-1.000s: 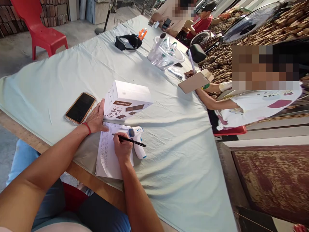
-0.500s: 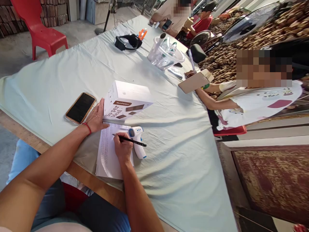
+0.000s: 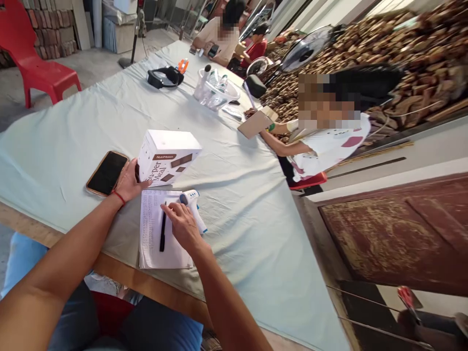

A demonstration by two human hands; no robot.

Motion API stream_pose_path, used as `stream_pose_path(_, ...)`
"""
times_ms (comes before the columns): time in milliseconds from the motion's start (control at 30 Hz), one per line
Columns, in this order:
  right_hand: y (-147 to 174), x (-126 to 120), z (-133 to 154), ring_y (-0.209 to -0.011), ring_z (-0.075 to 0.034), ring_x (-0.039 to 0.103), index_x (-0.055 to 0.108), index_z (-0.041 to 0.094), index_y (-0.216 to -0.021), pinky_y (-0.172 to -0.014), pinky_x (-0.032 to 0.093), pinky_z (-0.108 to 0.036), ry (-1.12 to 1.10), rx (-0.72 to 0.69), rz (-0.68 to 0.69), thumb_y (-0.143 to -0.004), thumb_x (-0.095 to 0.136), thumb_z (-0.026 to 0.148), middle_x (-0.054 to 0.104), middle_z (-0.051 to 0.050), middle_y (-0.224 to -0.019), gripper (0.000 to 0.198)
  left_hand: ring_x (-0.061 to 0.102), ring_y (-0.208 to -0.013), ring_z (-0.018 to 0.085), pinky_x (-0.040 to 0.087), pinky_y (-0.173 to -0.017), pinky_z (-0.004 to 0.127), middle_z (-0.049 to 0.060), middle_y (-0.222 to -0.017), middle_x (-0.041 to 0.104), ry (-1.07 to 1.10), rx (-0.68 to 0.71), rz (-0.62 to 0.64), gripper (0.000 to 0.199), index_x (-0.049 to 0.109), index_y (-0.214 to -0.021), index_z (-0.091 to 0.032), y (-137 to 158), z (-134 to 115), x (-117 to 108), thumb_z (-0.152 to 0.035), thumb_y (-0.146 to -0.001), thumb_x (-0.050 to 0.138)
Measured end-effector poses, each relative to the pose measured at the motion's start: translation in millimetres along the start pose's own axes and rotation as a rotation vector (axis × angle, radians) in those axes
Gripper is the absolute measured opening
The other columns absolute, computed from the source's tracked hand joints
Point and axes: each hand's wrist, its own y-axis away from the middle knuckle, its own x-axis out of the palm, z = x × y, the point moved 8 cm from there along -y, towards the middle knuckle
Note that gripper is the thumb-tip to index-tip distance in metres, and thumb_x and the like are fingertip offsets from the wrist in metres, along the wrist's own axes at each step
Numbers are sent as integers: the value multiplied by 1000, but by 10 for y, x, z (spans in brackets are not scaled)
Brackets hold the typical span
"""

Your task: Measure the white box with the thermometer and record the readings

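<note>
My left hand [image 3: 127, 181] grips the lower left corner of a white "Super Meal" box [image 3: 170, 146], thumb on its front and fingers along the side; it wears a red string bracelet. A black pen [image 3: 163, 231] lies on a stack of handwritten paper sheets [image 3: 149, 248] just in front of the box. Over the sheets my right hand [image 3: 182, 224] is open, its fingertips by the pen's upper end. Partly behind that hand lies a white and blue infrared thermometer [image 3: 193, 204]. Left of my left hand rests a phone in an orange-edged case [image 3: 107, 173].
Farther up the cloth-covered table [image 3: 234, 175] are a black headset [image 3: 164, 77], an orange tape roll [image 3: 183, 66] and a clear basket of bottles [image 3: 215, 90]. A person [image 3: 325, 141] sits at the right edge, behind a cardboard piece [image 3: 256, 123]. A red chair [image 3: 40, 68] stands left.
My right hand has let go of the pen, which now lies on the sheets, and its fingers have opened. My left thumb has moved onto the box's front. The camera view has shifted.
</note>
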Motion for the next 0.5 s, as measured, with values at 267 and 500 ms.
stream_pose_path(267, 189, -110, -897, -83, -25, 55, 69, 17, -94, -69, 43, -34, -33, 668, -77, -78, 67, 44, 62, -11, -88, 31, 65, -94, 25, 53, -84, 40, 10, -107, 69, 420, -209, 95, 68, 55, -116, -17, 58, 47, 70, -63, -70, 74)
stream_pose_path(500, -35, -408, -658, -62, -15, 53, 62, 20, -84, -58, 43, -28, -975, 650, -417, -81, 52, 70, 62, -2, -75, 51, 63, -91, 25, 50, -79, 37, 8, -100, 70, 286, -137, 175, 59, 65, -107, -18, 28, 11, 42, -68, -75, 66)
